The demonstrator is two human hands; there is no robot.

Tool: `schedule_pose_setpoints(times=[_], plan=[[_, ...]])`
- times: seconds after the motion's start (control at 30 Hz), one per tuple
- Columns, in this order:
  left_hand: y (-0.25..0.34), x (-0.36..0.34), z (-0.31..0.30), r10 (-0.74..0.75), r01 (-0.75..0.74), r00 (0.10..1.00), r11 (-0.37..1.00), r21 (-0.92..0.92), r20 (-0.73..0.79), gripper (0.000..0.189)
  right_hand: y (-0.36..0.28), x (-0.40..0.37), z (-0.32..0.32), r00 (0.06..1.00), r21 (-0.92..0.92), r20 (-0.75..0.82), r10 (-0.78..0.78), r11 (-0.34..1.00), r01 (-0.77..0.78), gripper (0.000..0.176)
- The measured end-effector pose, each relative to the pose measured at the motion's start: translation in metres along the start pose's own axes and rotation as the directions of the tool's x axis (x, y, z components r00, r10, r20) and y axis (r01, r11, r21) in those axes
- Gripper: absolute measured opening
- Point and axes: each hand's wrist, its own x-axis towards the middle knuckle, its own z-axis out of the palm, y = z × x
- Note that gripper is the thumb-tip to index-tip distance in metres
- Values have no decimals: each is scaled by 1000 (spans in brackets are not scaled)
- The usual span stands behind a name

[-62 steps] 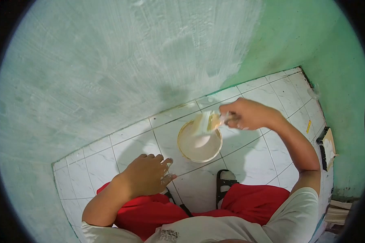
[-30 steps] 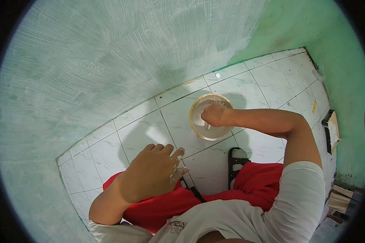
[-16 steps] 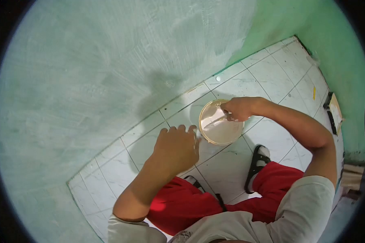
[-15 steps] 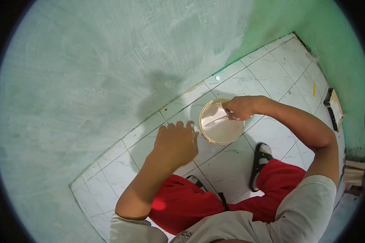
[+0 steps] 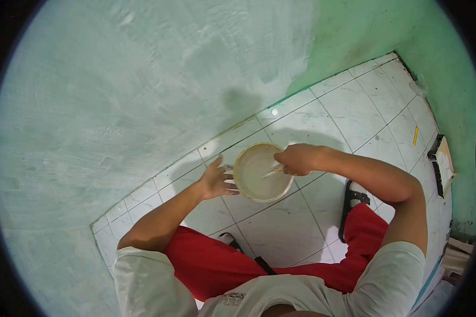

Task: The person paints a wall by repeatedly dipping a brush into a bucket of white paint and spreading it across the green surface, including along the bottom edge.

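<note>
A round bucket (image 5: 238, 182) with a yellowish rim, holding whitish liquid, stands on the tiled floor between my hands. My right hand (image 5: 300, 159) is over its right rim, fingers closed round a thin, white-smeared flat tool (image 5: 273, 170) whose end points down into the bucket; I cannot tell its exact kind. Beside the left rim, my left hand (image 5: 216, 178) has its fingers spread and the thumb raised, with fingertips right at the bucket's side. White smears mark those fingers.
The wall (image 5: 143, 95) ahead bears streaky whitish coating over green. Along the right lie a yellow strip (image 5: 415, 136) and a black-and-white object (image 5: 442, 165). A small white disc (image 5: 274, 112) is near the wall's foot. My sandalled feet flank the floor below the bucket.
My left hand has lowered, turned and opened its fingers beside the bucket. The bucket appears further left and lower in view. My right hand still holds the tool over it.
</note>
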Motion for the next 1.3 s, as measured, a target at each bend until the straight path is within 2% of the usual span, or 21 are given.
schedule_pose_setpoints(times=[0.03,0.13,0.37,0.43,0.5,0.57,0.63,0.7,0.8,0.87,0.9,0.93,0.97,1.0,1.03,1.1,1.13,1.17,1.2,1.23,1.3], plan=[[3,-1,3,-14,12,1000,993,-115,-22,89,6,-3,5,1000,1,-12,-1,1000,1,34],[5,5,19,18,-19,1000,996,-85,-9,86,28,-21,11,979,-4,-152,-134,991,135,30],[-4,22,81,41,-70,991,971,-228,-130,70,81,-60,4,953,-77,-148,-265,964,256,28],[-7,30,99,9,-43,986,979,-200,-167,70,104,-57,4,938,-75,-64,-340,939,336,27],[-12,43,112,50,-73,988,984,-160,-143,72,123,-63,8,929,-88,-97,-356,933,349,24],[-10,50,124,51,-69,986,991,-114,-156,76,146,-66,10,919,17,-153,-364,929,370,21],[-5,60,140,72,-99,971,989,-107,-228,78,167,-67,16,885,-3,-154,-440,896,445,19],[-3,68,146,76,-111,951,989,-101,-300,81,177,-74,19,822,46,-266,-504,845,533,19],[2,70,154,68,-82,937,996,-28,-344,84,185,-77,12,838,109,-171,-519,835,539,19],[12,69,166,44,102,841,966,239,-539,78,192,-71,10,826,137,-139,-545,816,562,20],[23,57,175,48,95,834,969,229,-550,78,199,-67,12,803,97,-150,-577,799,593,20],[34,45,182,258,183,828,715,675,-498,72,206,-61,15,779,60,-155,-608,781,622,19],[40,29,193,406,260,843,266,928,-352,66,208,-65,13,770,57,-146,-621,772,633,19],[39,11,212,603,214,749,174,961,-276,53,209,-73,9,776,158,-127,-617,760,630,19],[42,-6,229,601,222,745,186,957,-289,53,210,-76,7,783,260,-106,-612,743,616,18],[51,-37,261,683,94,715,114,989,-147,48,215,-69,8,771,245,-138,-622,733,635,19],[52,-50,274,664,57,729,184,981,-167,46,217,-68,14,767,234,-171,-619,730,642,19],[51,-56,279,637,19,748,260,965,-186,45,218,-69,20,720,220,-270,-640,687,693,22],[46,-55,270,639,26,750,227,974,-169,46,217,-69,20,667,198,-363,-651,645,738,25],[37,-53,256,651,109,741,122,986,-163,46,214,-67,17,727,201,-296,-620,704,681,26],[39,-67,261,506,332,810,21,943,-297,46,206,-73,1,799,206,-186,-572,773,601,27]])
